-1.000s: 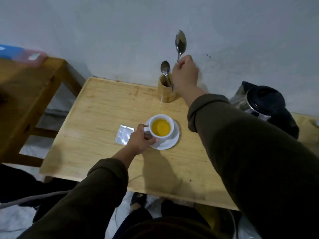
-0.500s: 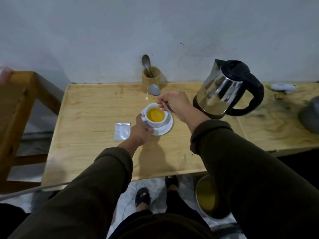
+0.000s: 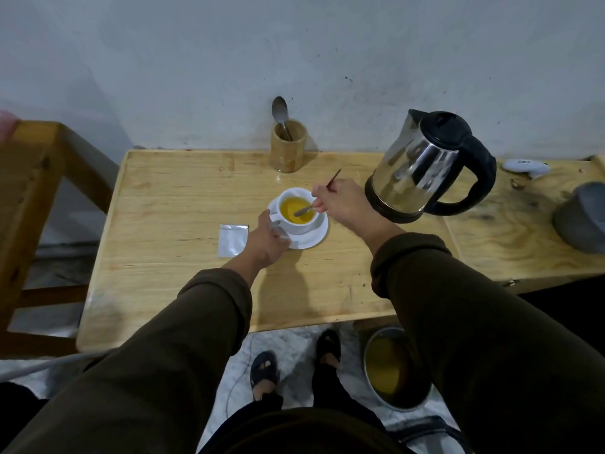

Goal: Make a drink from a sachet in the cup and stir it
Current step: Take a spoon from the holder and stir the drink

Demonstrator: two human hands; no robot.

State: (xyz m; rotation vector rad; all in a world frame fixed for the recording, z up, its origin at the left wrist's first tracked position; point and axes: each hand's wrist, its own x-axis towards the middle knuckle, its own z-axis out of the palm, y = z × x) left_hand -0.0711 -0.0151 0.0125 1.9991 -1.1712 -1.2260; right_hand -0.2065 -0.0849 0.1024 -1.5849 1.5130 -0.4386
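Note:
A white cup [image 3: 299, 226] full of yellow drink stands on a white saucer [image 3: 316, 235] in the middle of the wooden table [image 3: 170, 273]. My right hand [image 3: 343, 203] pinches a metal spoon [image 3: 309, 208] whose bowl dips into the drink while its handle sticks up behind my fingers. My left hand [image 3: 266, 239] grips the cup's handle at the saucer's left edge. A silver sachet [image 3: 232, 239] lies flat on the table just left of my left hand.
A steel kettle [image 3: 422, 165] with a black handle stands right of the cup. A wooden holder [image 3: 288, 147] with another spoon is by the wall. A grey object [image 3: 582, 217] and a small white item [image 3: 525, 167] sit far right; a metal bucket [image 3: 393, 368] is below.
My right hand carried the spoon from above the holder down to the cup and lowered its bowl into the drink. My left hand stayed on the cup's handle. The view shifted right.

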